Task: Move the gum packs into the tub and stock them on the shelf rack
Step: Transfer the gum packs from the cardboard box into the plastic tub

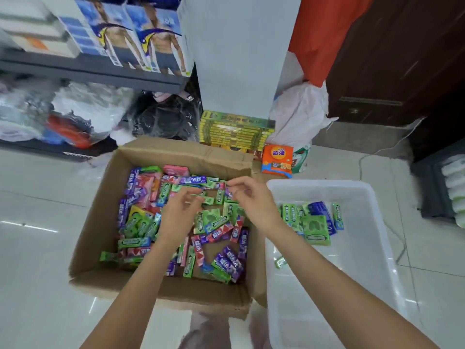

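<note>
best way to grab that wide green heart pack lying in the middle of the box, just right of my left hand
Take the wide green heart pack by its two long edges, coming straight down from above. It lies flat on top of the pile in the cardboard box, face up, so only its thin sides offer a pinch. Neighbouring packs crowd its edges, so thumb and fingers likely need to wedge in slightly.

Shop floor, glossy white tiles.
Grey shelf far left, dark wooden door far right.
</note>
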A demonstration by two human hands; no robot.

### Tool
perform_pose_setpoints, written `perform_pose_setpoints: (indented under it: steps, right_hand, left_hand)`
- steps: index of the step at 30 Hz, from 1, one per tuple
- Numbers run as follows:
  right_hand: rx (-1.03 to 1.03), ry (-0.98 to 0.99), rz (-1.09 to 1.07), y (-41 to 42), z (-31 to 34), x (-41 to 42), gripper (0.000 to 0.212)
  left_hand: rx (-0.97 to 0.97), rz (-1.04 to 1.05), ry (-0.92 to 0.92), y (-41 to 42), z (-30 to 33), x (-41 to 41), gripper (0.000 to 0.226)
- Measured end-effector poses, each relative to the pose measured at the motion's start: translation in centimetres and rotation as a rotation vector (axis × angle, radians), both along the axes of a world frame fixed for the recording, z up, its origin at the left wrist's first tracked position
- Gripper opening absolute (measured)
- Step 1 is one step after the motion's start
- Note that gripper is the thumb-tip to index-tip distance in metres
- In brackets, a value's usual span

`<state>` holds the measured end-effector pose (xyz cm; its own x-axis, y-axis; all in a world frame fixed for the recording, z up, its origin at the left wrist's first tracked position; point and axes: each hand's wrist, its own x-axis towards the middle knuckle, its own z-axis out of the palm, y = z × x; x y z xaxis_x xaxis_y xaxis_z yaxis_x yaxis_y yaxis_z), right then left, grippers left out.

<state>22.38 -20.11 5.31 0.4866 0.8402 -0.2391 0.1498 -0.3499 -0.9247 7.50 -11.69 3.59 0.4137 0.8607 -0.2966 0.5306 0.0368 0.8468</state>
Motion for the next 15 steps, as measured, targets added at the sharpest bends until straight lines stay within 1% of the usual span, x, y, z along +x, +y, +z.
perform_pose_setpoints:
  steps: [2, 4, 7, 9, 12, 15]
  right_hand:
    - [-0.055, 0.009, 0.032, 2.5, -1.3, -2.9, 0.019]
    - [-0.164, -0.024, 0.060, 4.4, -3.4, -5.4, 0.021]
    - [-0.336, -0.107, 0.071, 5.9, -6.5, -7.9, 0.035]
    - [-0.418, -0.158, 0.088, 6.2, -8.3, -8.6, 0.048]
    - [-0.481, -0.210, 0.121, 6.3, -10.1, -8.7, 0.064]
    - [-0.495, -0.262, 0.139, 6.4, -11.1, -8.4, 0.072]
  left_hand:
    - [-0.001, -0.020, 0.099, 2.7, -1.8, -2.8, 0.014]
    - [-0.012, -0.076, 0.192, 5.0, -3.6, -4.9, 0.021]
    - [-0.018, -0.259, 0.283, 7.2, -6.0, -6.8, 0.042]
    - [0.042, -0.419, 0.372, 8.0, -7.3, -7.2, 0.058]
    - [0.191, -0.617, 0.520, 8.1, -8.6, -7.2, 0.080]
    - [0.269, -0.674, 0.588, 7.8, -9.2, -7.0, 0.094]
